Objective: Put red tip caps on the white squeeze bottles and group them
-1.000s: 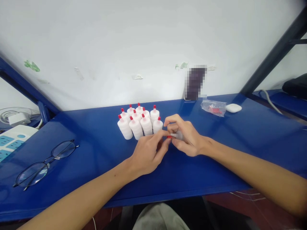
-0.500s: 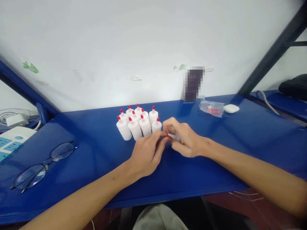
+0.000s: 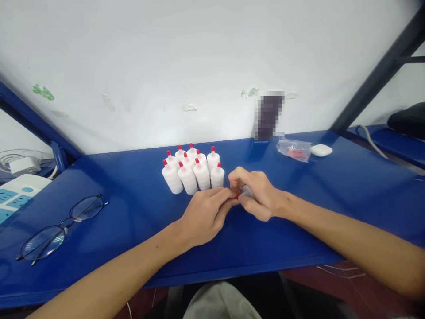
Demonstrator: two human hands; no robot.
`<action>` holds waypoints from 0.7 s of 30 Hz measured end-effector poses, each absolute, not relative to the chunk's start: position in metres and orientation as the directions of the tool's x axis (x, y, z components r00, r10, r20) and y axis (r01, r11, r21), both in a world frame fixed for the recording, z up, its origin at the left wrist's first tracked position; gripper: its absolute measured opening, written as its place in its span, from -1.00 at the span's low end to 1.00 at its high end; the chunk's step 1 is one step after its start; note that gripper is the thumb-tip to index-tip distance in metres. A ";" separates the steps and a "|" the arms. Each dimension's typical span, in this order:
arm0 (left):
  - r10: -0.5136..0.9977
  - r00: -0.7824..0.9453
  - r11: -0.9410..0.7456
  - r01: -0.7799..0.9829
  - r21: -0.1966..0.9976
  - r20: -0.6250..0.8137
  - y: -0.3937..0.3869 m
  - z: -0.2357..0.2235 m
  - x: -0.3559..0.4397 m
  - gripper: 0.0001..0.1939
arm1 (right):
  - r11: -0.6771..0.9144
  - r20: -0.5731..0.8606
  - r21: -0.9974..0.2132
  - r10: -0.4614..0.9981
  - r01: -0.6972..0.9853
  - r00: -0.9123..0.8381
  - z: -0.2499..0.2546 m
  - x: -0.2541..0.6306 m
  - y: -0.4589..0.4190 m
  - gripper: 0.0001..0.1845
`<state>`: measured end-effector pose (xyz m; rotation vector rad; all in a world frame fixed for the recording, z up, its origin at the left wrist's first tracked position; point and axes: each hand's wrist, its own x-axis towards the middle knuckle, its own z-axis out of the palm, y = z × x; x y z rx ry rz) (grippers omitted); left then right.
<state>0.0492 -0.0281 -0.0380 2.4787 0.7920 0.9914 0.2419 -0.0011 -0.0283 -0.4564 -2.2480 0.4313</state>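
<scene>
My left hand [image 3: 206,215] is closed, thumb and index finger pinching a small red cap [image 3: 237,197] that shows only as a sliver. My right hand [image 3: 260,195] curls round a translucent whitish nozzle [image 3: 247,192], partly covered by the fingers. The cap and the nozzle end meet between my fingertips; how deep the nozzle sits in the cap is hidden. Just beyond my left hand, several white bottles [image 3: 188,180] with red-capped pointed tips stand upright in a close group.
Eyeglasses [image 3: 64,230] lie on the blue table [image 3: 133,204] at left, near a white power strip [image 3: 31,186]. At the back right are a plastic bag [image 3: 294,150] of red caps and a white rounded object [image 3: 321,150]. A pixelated dark upright object [image 3: 268,117] leans against the wall.
My left hand has shifted slightly right, bringing the red cap against the nozzle. Less of the nozzle and cap shows now. The bottles stand as before.
</scene>
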 end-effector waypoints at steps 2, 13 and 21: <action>0.595 0.594 -0.793 0.322 0.518 0.541 -0.028 -0.039 0.050 -0.82 | 0.888 0.638 -0.424 0.431 0.176 -0.638 -0.028 0.241 -0.003 -0.74; 0.620 0.596 -0.744 0.240 0.624 0.510 -0.032 -0.037 0.051 -0.81 | 0.906 0.621 -0.395 0.385 0.151 -0.683 -0.025 0.237 -0.012 -0.74; 0.602 0.594 -0.765 0.237 0.599 0.534 -0.031 -0.039 0.049 -0.78 | 0.880 0.616 -0.441 0.439 0.175 -0.654 -0.022 0.234 -0.017 -0.77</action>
